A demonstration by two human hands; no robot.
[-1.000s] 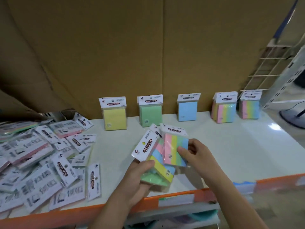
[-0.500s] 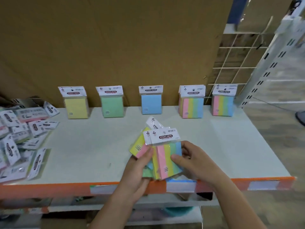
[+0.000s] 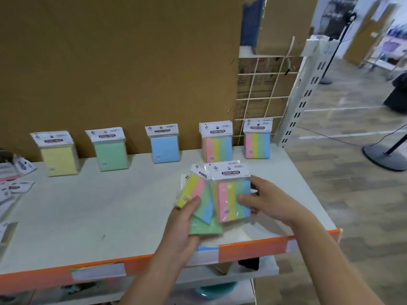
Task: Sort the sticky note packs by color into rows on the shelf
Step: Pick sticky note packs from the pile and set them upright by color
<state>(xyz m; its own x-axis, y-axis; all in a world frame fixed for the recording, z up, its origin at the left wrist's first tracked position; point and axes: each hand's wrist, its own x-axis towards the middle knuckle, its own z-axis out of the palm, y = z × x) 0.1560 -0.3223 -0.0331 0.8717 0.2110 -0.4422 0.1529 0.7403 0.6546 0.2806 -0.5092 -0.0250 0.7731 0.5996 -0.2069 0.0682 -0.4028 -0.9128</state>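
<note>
mid-sort, pinching a pink-yellow-green-blue striped sticky note pack [image 3: 234, 198] in the right hand [image 3: 272, 202] over the front right edge of the white shelf [image 3: 110, 205], gripping a fan of spare packs [image 3: 196, 194] in the left hand [image 3: 186, 225], next probably standing it before the matching striped pack [image 3: 257, 142] at the back right corner.

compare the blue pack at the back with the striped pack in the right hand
The blue pack is one solid colour; the striped pack shows pink, yellow, green and blue bands. The blue pack stands on the shelf; the right hand holds the striped pack. Both have white header cards.
</note>
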